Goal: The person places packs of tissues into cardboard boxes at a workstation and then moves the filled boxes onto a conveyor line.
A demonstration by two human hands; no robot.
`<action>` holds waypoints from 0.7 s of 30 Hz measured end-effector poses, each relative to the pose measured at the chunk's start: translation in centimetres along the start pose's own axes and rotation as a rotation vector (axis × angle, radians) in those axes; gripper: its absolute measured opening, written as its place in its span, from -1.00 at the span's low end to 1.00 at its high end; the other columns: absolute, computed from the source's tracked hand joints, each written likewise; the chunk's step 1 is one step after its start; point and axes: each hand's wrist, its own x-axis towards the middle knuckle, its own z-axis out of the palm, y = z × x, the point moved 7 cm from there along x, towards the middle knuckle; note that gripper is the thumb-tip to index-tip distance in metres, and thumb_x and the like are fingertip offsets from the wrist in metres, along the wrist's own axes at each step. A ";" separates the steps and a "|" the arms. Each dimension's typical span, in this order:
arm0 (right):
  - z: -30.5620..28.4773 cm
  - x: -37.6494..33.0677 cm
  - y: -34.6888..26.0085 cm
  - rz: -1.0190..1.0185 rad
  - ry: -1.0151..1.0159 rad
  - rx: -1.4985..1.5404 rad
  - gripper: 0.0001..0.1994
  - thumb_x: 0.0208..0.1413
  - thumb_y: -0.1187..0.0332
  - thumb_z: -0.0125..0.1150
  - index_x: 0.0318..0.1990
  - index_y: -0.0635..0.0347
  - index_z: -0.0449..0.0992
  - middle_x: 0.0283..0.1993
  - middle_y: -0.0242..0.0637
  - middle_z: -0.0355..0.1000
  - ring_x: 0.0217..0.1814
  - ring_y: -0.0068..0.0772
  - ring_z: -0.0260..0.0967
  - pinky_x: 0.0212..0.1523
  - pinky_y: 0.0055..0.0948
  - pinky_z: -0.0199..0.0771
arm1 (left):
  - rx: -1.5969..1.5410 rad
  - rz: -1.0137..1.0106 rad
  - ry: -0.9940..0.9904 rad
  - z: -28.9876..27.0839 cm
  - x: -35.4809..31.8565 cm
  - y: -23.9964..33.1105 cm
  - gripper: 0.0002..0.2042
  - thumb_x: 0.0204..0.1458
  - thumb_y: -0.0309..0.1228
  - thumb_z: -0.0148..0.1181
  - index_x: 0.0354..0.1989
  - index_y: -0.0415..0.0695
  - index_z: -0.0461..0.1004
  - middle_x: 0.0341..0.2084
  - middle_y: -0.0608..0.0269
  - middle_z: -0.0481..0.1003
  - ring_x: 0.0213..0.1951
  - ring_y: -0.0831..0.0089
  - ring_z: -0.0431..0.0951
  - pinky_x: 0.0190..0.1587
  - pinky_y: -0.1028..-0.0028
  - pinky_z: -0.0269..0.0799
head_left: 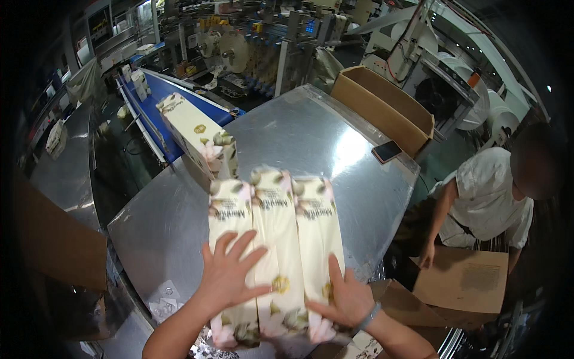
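Observation:
Three long cream packs with a flower print lie side by side before me: a left pack (230, 224), a middle pack (276, 239) and a right pack (318, 233). My left hand (227, 275) rests on the left pack with its fingers spread, the thumb reaching onto the middle one. Against the right pack, near its lower right side, lies my right hand (350, 299); its index finger and thumb are stretched apart, the other fingers partly hidden. Just beyond stands another pack (194, 131) of the same print, on its narrow side, at the end of the blue conveyor.
The metal table (281, 131) carries a phone (387, 151) and a long open cardboard box (382, 102) at its far right. More packs ride the blue conveyor (152, 90). On the right a person (487, 191) handles a cardboard box (460, 281). Machinery stands behind.

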 end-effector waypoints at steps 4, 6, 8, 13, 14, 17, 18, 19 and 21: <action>3.2 -0.9 6.7 -0.024 0.075 0.786 -0.04 -0.05 -0.10 0.20 0.31 0.32 -0.18 -0.02 0.03 0.33 -0.25 -0.14 0.44 -0.21 -0.26 0.45 | -0.468 -0.179 0.213 0.2 -3.2 -4.0 -0.34 -0.14 -0.04 0.26 0.09 -0.19 0.29 0.13 -0.09 0.18 0.15 0.11 0.18 0.17 0.19 0.08; 4.9 2.6 8.1 0.119 -0.232 1.151 -0.08 -0.02 -0.04 0.22 0.31 0.31 -0.16 0.06 -0.08 0.32 -0.14 -0.28 0.43 -0.13 -0.33 0.44 | -0.816 -0.382 0.115 2.7 -3.5 -7.3 -0.34 -0.06 -0.07 0.20 0.12 -0.28 0.23 0.07 -0.08 0.24 0.10 0.19 0.26 0.15 0.29 0.14; 5.7 5.0 7.5 0.024 -0.313 1.303 -0.15 0.03 0.02 0.18 0.31 0.30 -0.13 0.08 -0.14 0.30 -0.03 -0.35 0.36 -0.06 -0.39 0.40 | -1.175 -0.488 -0.226 5.8 -2.8 -7.4 -0.37 0.03 -0.10 0.12 0.13 -0.37 0.18 0.01 -0.02 0.33 0.02 0.29 0.36 0.09 0.38 0.25; 6.4 4.3 6.2 -0.095 -0.343 1.579 -0.30 0.10 0.19 0.13 0.28 0.31 -0.06 0.15 -0.17 0.21 0.12 -0.44 0.22 0.06 -0.43 0.30 | -1.489 -0.685 -0.268 8.2 -2.4 -7.7 -0.44 0.09 -0.13 0.06 0.13 -0.33 0.19 -0.05 0.12 0.39 -0.10 0.43 0.44 -0.09 0.44 0.40; 7.3 3.6 6.9 -0.084 -0.295 1.556 -0.29 0.08 0.23 0.14 0.28 0.32 -0.09 0.15 -0.19 0.20 0.10 -0.43 0.22 0.10 -0.41 0.26 | -1.499 -0.673 -0.265 8.9 -2.9 -7.6 -0.43 0.08 -0.14 0.07 0.13 -0.33 0.19 -0.04 0.11 0.39 -0.08 0.42 0.43 -0.08 0.42 0.39; 4.5 -1.2 6.1 -0.239 -0.095 1.447 -0.27 0.06 0.26 0.15 0.28 0.32 -0.11 0.17 -0.19 0.17 0.12 -0.44 0.18 0.14 -0.40 0.20 | -1.439 -0.535 -0.076 6.1 -3.7 -5.7 -0.41 0.02 -0.21 0.14 0.15 -0.32 0.16 -0.03 0.08 0.38 -0.04 0.36 0.41 -0.03 0.39 0.36; 3.0 -3.8 5.8 -0.315 -0.035 1.440 -0.31 0.02 0.28 0.18 0.26 0.32 -0.01 0.20 -0.17 0.14 0.18 -0.43 0.12 0.17 -0.38 0.16 | -1.400 -0.490 0.006 4.3 -4.6 -4.4 -0.39 -0.01 -0.23 0.17 0.16 -0.31 0.14 -0.03 0.07 0.37 -0.03 0.35 0.41 -0.02 0.38 0.36; 1.5 -7.0 5.8 -0.385 0.036 1.375 -0.34 0.02 0.29 0.18 0.24 0.32 0.05 0.18 -0.19 0.17 0.17 -0.42 0.13 0.16 -0.38 0.16 | -1.428 -0.395 0.052 2.2 -5.1 -2.2 -0.37 -0.04 -0.27 0.19 0.17 -0.30 0.12 -0.02 0.07 0.37 -0.02 0.33 0.40 0.00 0.37 0.34; -1.4 -13.7 6.9 -0.508 0.208 1.232 -0.41 0.00 0.29 0.18 0.19 0.31 0.16 0.14 -0.22 0.25 0.17 -0.40 0.16 0.14 -0.38 0.17 | -1.485 -0.178 0.123 -2.7 -5.5 3.3 -0.32 -0.09 -0.33 0.23 0.20 -0.28 0.09 -0.01 0.07 0.36 0.00 0.31 0.39 0.03 0.36 0.32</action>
